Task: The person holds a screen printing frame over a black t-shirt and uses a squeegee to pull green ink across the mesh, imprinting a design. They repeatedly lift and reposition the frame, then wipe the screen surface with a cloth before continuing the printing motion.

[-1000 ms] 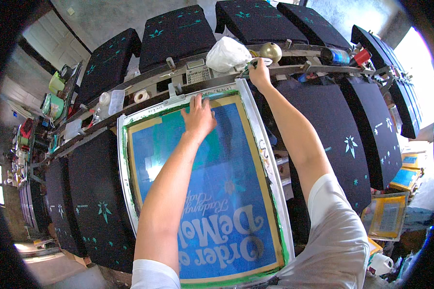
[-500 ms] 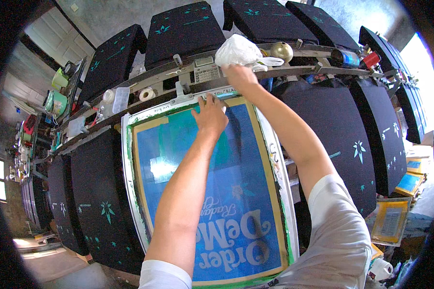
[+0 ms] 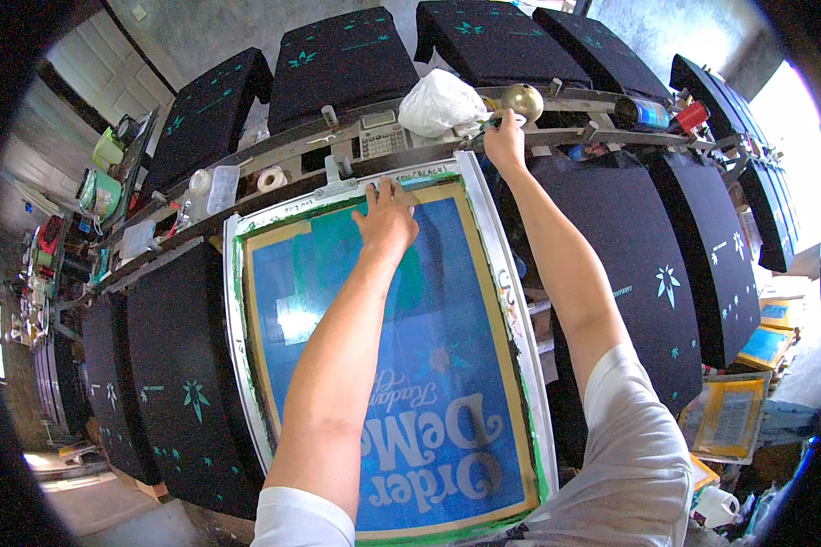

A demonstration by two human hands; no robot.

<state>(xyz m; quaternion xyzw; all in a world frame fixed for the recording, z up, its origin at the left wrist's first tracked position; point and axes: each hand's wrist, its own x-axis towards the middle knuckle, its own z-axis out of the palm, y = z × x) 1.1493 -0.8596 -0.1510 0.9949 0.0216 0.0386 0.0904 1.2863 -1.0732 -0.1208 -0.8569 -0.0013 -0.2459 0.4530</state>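
A screen-printing frame [image 3: 509,337] with a blue mesh lies in front of me, its pale lettering upside down to my view. My left hand [image 3: 388,223] rests at the far end of the frame, fingers spread over the mesh and the far rail, holding nothing. Beyond the frame's far right corner, my right hand [image 3: 504,144] is closed at the shelf rail, just below a round brass-coloured ball [image 3: 523,102]. What its fingers grip is mostly hidden and too small to name. A white plastic bag [image 3: 440,105] sits left of that hand.
Black fabric panels printed with leaf shapes [image 3: 611,273] stand on both sides and beyond the shelf. Along the shelf [image 3: 301,193] are a calculator [image 3: 381,137], a tape roll [image 3: 271,180] and a blue-labelled can [image 3: 641,114]. Smaller screens [image 3: 726,415] lean at the right.
My right hand has moved right from the plastic bag to the spot below the brass-coloured ball. The bag now stands uncovered. My left hand stays on the far end of the frame.
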